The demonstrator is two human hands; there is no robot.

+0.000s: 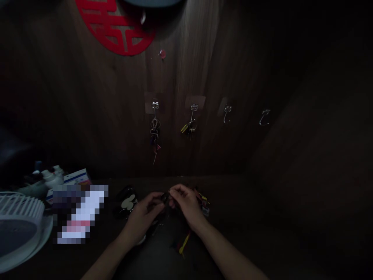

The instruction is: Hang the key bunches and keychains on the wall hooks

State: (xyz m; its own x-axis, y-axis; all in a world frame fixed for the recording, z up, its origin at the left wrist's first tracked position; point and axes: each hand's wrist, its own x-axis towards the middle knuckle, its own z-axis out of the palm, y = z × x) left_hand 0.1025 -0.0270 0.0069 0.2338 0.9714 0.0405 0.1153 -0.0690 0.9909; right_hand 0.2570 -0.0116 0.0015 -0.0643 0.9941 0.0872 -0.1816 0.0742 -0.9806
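Low in the dim view, my left hand (142, 216) and my right hand (188, 205) come together over the dark surface. Both are closed, fingertips pinching around a small dark thing (165, 197) whose kind I cannot make out. Beside the left hand lies a dark object with a pale rounded shape (128, 202) on it. A red and yellow tangle with small pieces (204, 198) sits just behind the right hand. Below the hands lies a yellow strip or cord (184, 244). Shadow and fingers hide the details between the hands.
On the wooden wall, one hook (155, 104) carries a key bunch (154, 134) and another bears keys with a yellow tag (189, 127). Two bare hooks (227, 112) follow rightward. A white slatted appliance (21, 229), bottles (52, 178) and a box (77, 177) stand left.
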